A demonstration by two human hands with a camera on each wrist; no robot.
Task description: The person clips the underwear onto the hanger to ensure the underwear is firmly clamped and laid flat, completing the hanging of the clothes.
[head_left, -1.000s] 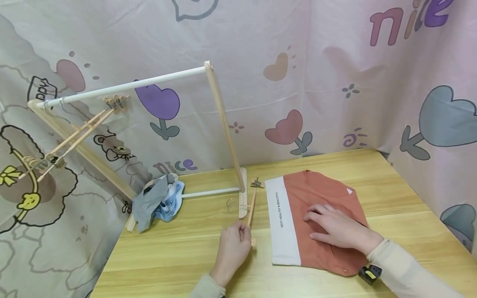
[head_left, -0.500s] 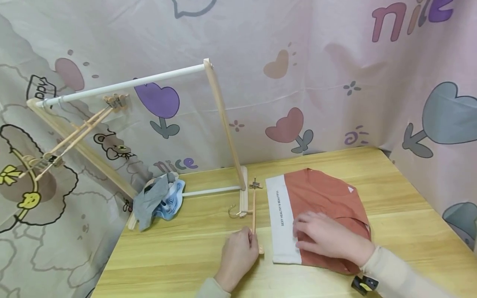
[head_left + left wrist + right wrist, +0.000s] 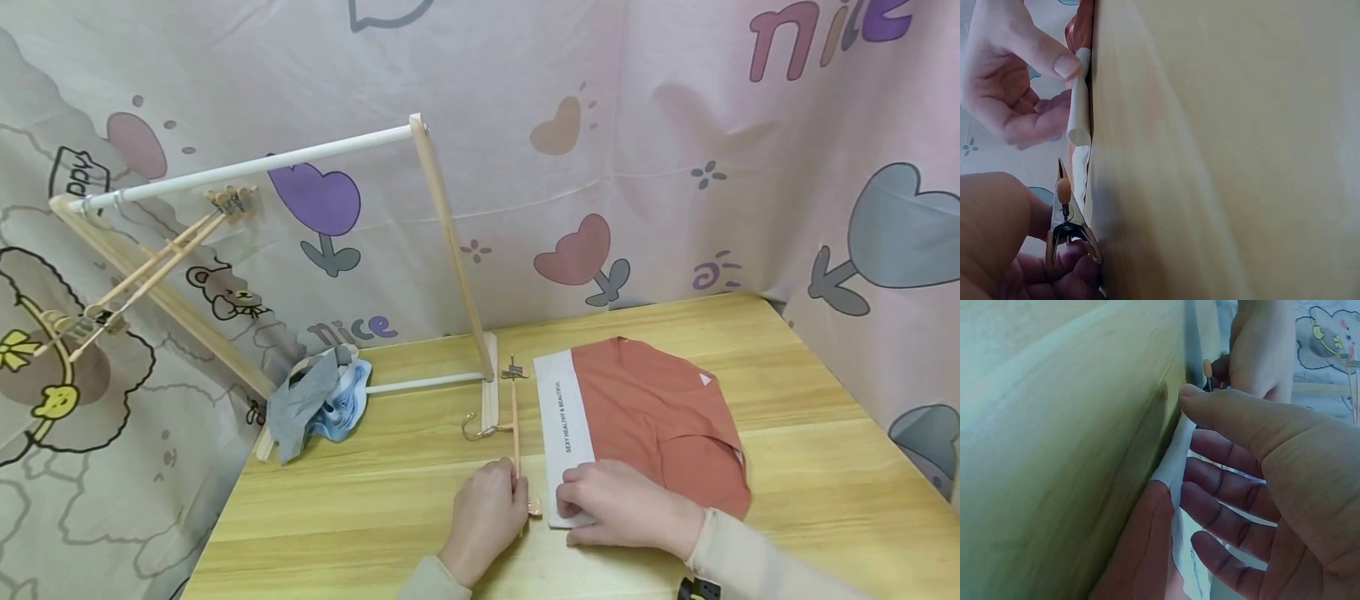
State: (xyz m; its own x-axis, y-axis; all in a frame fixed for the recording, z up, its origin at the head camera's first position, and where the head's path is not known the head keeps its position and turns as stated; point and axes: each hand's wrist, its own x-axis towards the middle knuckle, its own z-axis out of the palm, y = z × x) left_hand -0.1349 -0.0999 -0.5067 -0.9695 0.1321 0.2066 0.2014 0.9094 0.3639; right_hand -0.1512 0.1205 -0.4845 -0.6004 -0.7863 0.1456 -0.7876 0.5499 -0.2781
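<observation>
My left hand point(image 3: 486, 518) grips the lower end of a wooden clip hanger point(image 3: 515, 408), which lies on the table with its gold hook pointing left. Just past the fingers sits one of its clips point(image 3: 535, 507), seen close in the left wrist view. To the right, rust-orange briefs point(image 3: 645, 392) lie flat, their white printed waistband point(image 3: 562, 408) towards the hanger. Over the waistband's near corner is my right hand point(image 3: 622, 504). Its thumb point(image 3: 1229, 415) is at the waistband's edge and its loosely bent fingers point(image 3: 1229, 481) are over the cloth, without a clear pinch.
At the left stands a wood rack with a white top rail point(image 3: 255, 168), where clip hangers point(image 3: 161, 260) hang. A heap of grey and blue cloth point(image 3: 318, 400) lies at its base. A patterned curtain point(image 3: 487, 67) surrounds the wood-grain table point(image 3: 795, 375).
My right hand has slid from the middle of the briefs towards me and left, to the waistband's near corner. My left hand has brought the hanger slightly right, nearer and straighter alongside the waistband.
</observation>
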